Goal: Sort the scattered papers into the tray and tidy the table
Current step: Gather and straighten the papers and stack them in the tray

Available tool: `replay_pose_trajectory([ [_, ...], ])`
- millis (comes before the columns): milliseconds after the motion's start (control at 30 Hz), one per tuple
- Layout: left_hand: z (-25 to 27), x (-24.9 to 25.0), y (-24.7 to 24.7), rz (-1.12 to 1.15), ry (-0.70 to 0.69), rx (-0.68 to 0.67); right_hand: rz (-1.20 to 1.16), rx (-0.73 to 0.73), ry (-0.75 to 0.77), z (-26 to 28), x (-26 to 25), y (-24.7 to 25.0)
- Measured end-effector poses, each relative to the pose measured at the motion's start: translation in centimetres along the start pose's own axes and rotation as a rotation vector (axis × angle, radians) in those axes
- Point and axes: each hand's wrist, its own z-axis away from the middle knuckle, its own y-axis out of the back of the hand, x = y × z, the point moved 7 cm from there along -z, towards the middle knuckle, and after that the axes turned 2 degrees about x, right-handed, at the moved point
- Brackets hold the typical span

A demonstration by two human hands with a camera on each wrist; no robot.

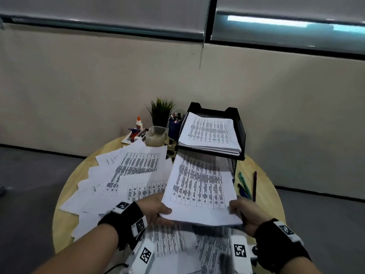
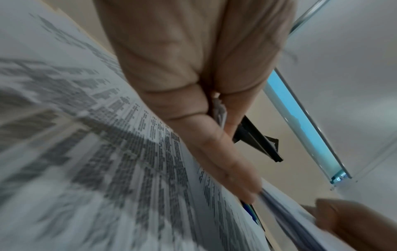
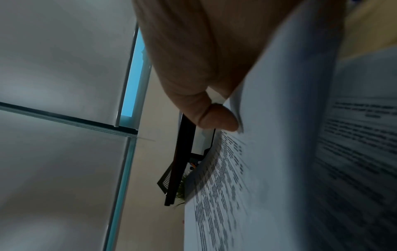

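Note:
A stack of printed sheets [image 1: 201, 190] hangs above the table, its far edge pointing at the lower level of the black mesh tray [image 1: 240, 135]. My left hand [image 1: 160, 211] pinches the stack's near left corner, thumb on top. My right hand [image 1: 237, 209] grips the near right corner. The tray's upper level holds a pile of papers [image 1: 210, 133]. More printed sheets [image 1: 126, 175] lie scattered over the left and near part of the round wooden table [image 1: 262, 178]. In the left wrist view the stack [image 2: 279, 212] is pinched by my left hand [image 2: 217, 122].
Several pens [image 1: 246, 184] lie on the table right of the tray. Behind the papers stand a potted plant [image 1: 161, 111], a blue pen cup [image 1: 174, 125], a plastic container [image 1: 156, 135], a glue bottle [image 1: 139, 123] and a stapler [image 1: 134, 134]. A wall runs close behind.

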Motion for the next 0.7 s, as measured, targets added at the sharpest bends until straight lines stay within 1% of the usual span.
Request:
replay_pose_trajectory([
  [33,-0.8,0.5,0.1,-0.002,-0.018,0.016,0.013,-0.047,-0.012,0.4,0.2,-0.3],
  [100,-2.4,1.3,0.2,0.030,-0.049,0.039,0.023,-0.125,-0.037,-0.6,1.0,0.2],
  [167,-3.9,2.3,0.1,0.096,-0.081,0.041,-0.039,-0.074,-0.007,-2.0,0.9,0.9],
  [267,-6.3,3.7,0.4,0.161,-0.122,0.066,-0.134,0.051,0.023,-4.7,0.4,1.8],
  [333,-8.5,4.3,1.3,0.153,-0.152,0.138,-0.175,0.100,0.055,-5.9,-0.5,1.8],
  [433,-11.1,5.5,3.3,0.116,-0.203,0.306,-0.273,0.168,0.117,-7.6,-2.4,2.1],
  [467,-11.6,5.8,3.9,0.137,-0.216,0.349,-0.292,0.183,0.128,-8.0,-3.0,2.1],
  [567,-13.1,7.0,5.0,0.174,-0.252,0.431,-0.374,0.214,0.167,-9.8,-4.1,2.2],
  [700,-14.5,8.4,4.6,0.110,-0.279,0.427,-0.407,0.268,0.217,-11.9,-4.8,2.6],
])
